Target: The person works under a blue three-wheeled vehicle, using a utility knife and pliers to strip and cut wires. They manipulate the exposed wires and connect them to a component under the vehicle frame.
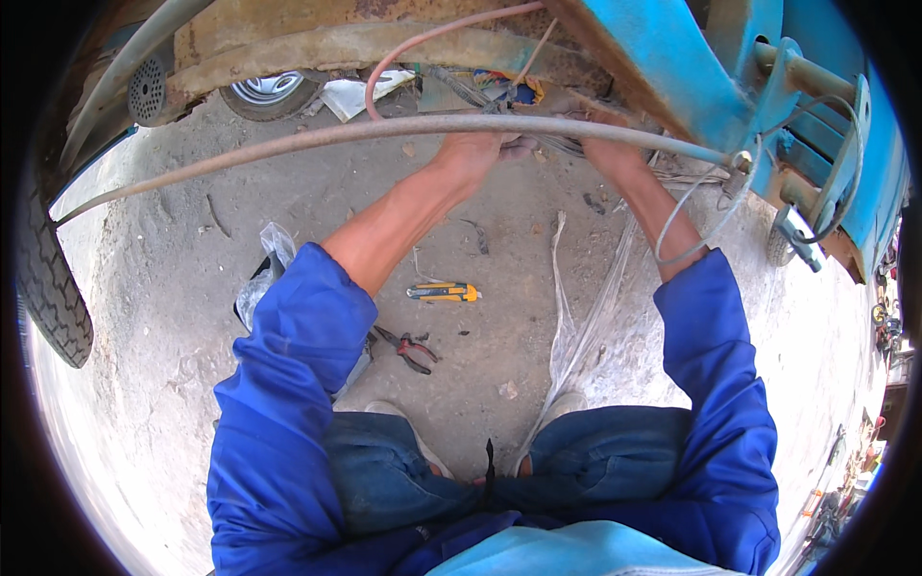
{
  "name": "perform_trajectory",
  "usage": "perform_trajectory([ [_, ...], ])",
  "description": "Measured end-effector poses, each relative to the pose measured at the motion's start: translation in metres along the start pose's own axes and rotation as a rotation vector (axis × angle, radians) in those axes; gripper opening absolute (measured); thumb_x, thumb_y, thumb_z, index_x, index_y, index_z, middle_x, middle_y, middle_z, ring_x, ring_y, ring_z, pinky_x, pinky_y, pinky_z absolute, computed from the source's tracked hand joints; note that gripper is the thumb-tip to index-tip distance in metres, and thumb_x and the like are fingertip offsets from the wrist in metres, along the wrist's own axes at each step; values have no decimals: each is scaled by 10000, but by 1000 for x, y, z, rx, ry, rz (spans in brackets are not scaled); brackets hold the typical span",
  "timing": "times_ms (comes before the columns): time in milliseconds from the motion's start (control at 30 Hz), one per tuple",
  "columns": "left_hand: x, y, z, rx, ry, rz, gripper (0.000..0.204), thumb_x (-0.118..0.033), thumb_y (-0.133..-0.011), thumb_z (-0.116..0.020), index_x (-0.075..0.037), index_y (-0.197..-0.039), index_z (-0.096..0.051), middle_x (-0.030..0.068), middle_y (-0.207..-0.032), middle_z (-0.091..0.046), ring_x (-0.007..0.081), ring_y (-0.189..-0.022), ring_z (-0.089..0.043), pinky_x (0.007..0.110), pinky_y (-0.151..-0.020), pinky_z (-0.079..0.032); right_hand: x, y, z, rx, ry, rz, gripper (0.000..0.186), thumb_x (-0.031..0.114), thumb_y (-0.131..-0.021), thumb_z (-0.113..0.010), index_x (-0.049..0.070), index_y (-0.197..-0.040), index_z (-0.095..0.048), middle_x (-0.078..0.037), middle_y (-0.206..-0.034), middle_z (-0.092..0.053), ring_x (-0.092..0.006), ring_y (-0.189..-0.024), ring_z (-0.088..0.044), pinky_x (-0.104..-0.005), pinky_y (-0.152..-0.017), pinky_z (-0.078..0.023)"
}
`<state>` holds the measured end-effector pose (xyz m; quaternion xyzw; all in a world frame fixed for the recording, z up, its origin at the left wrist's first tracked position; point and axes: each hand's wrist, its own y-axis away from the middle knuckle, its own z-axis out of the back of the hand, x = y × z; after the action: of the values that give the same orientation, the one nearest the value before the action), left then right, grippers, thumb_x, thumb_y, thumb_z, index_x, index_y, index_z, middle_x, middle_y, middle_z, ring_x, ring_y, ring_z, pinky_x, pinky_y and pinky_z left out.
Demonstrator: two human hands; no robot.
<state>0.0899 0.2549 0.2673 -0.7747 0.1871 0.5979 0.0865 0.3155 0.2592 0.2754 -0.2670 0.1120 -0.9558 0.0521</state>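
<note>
Both my arms reach forward under the vehicle's rusty edge. My left hand (473, 154) is closed around a bundle of grey wires (559, 144), its fingertips partly in shadow. On the bundle's right side, my right hand (612, 144) grips the same wires, with its fingers largely hidden behind a long grey hose (384, 129). The hose bows across the view just over my wrists. Between my forearms, a yellow and black utility knife (443, 291) lies on the ground. Closer to my feet rest pliers with red and black handles (407, 349).
Blue metal framework (663, 58) with a looped cable (715, 226) hangs at the right. A reddish hose (403, 50) curves above my left hand. Tires (53, 288) stand at the left. A clear plastic bag (264, 278) lies beside my left sleeve, and pale plastic strips (576, 331) cross the ground.
</note>
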Motion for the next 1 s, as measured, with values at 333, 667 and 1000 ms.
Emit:
perform_trajectory([
  [333, 4, 2, 4, 30, 86, -39, 233, -33, -1045, -526, 62, -1239, -611, 168, -1222, -665, 258, -1077, -684, 380, -965, -611, 15, 15, 6, 185, -276, -17, 210, 183, -926, -712, 54, -1091, -727, -64, -943, -723, -127, -877, -621, -328, -810, -513],
  [667, -5, -2, 8, 26, -154, 24, 195, -99, -1034, -573, 26, -1169, -638, 145, -1112, -702, 228, -975, -704, 344, -808, -600, 37, 19, 8, -11, -296, -130, 262, 247, -932, -721, -11, -977, -711, -70, -859, -695, -131, -812, -585, -361, -733, -485],
  [1000, 8, 3, -7, 52, 181, 85, 297, -129, -1035, -566, -2, -1304, -576, 132, -1266, -641, 250, -1122, -659, 372, -911, -562, 23, 83, -2, -179, 249, 346, 620, 181, -922, -652, -15, -1466, -427, -283, -1367, -523, -449, -1295, -483, -496, -1119, -386],
])
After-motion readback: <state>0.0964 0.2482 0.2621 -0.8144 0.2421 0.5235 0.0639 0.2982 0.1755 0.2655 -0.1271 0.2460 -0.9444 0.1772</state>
